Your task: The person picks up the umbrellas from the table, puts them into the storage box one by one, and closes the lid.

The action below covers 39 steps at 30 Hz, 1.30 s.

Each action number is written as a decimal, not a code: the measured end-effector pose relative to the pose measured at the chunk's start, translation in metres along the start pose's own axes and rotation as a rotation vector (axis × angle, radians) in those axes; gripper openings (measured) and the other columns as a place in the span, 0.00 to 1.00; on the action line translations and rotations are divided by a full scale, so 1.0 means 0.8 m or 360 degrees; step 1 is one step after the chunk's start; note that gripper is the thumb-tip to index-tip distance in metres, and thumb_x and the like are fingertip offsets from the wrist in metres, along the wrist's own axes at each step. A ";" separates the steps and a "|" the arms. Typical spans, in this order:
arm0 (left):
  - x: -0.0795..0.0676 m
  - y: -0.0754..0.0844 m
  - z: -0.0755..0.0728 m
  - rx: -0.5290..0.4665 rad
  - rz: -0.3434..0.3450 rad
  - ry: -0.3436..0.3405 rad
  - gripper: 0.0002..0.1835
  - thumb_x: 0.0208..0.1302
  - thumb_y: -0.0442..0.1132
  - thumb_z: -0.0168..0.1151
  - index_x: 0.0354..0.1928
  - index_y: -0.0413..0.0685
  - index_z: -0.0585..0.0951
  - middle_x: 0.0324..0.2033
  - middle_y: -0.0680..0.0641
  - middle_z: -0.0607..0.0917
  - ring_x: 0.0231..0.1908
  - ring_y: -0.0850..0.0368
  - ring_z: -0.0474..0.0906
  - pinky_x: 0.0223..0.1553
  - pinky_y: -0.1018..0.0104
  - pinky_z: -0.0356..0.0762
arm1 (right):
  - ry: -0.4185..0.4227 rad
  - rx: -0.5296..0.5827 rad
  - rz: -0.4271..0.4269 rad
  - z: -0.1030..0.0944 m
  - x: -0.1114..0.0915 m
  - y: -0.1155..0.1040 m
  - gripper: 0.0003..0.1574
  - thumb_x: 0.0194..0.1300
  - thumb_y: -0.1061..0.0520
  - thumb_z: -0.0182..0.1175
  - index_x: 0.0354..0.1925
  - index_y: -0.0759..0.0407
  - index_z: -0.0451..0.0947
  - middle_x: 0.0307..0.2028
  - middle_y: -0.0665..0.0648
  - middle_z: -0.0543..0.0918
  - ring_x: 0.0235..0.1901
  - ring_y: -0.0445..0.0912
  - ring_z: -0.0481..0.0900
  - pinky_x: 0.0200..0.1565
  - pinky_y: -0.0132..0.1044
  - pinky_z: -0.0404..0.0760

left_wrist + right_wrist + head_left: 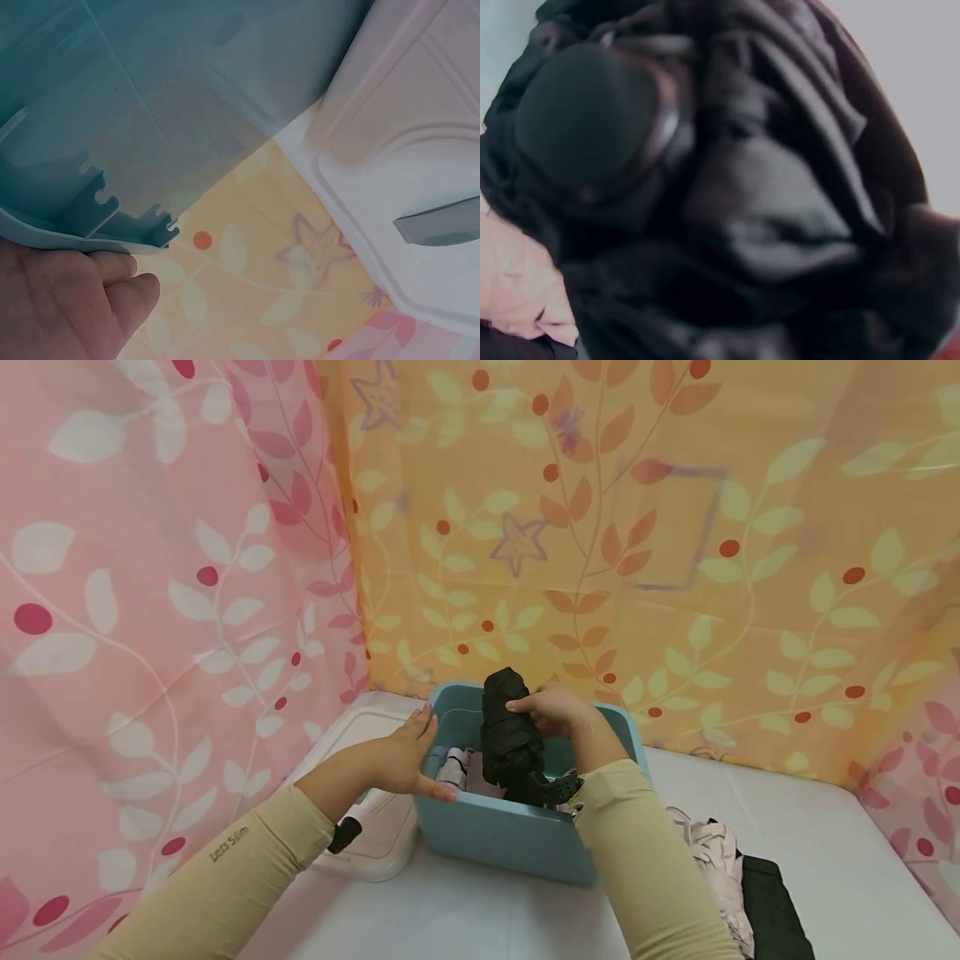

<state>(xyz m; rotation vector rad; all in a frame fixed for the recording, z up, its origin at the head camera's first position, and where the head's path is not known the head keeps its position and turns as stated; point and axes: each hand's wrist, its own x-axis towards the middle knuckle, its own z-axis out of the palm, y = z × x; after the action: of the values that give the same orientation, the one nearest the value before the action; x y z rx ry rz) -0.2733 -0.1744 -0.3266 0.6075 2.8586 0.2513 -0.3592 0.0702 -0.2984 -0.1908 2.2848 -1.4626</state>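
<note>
My right hand [557, 708] grips a black folded umbrella [506, 735], holding it upright and slightly tilted over the blue storage box [517, 835]. Close up, the right wrist view shows the round dark end [592, 127] of the umbrella and its bunched black fabric [772, 202]. My left hand [401, 756] holds the box's near left corner, thumb over the front rim and fingers at the left rim. In the left wrist view, that hand [67, 300] is at the rim, beside the box's outer wall [187, 97]. Inside lie a small white roll [453, 768] and a pinkish-grey piece [480, 777].
A white lid [382, 839] with a grey latch [439, 221] lies left of the box. To the right, on the white table [832, 843], are a pale pink fabric bundle [716, 864] and a black folded item [772, 906]. Patterned curtains [600, 635] stand behind.
</note>
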 end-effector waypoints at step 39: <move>0.000 0.001 0.003 0.0023 -0.0015 0.0009 0.68 0.38 0.79 0.51 0.70 0.38 0.39 0.69 0.39 0.32 0.69 0.45 0.28 0.66 0.48 0.41 | -0.0247 0.0095 -0.0177 -0.010 -0.011 0.001 0.31 0.70 0.48 0.47 0.60 0.70 0.62 0.49 0.74 0.75 0.44 0.59 0.79 0.47 0.50 0.76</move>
<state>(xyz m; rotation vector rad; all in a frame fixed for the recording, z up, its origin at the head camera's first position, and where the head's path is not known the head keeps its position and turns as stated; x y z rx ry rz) -0.2723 -0.1731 -0.3288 0.5970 2.8706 0.2311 -0.3549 0.0804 -0.2939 -0.4046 2.1341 -1.5126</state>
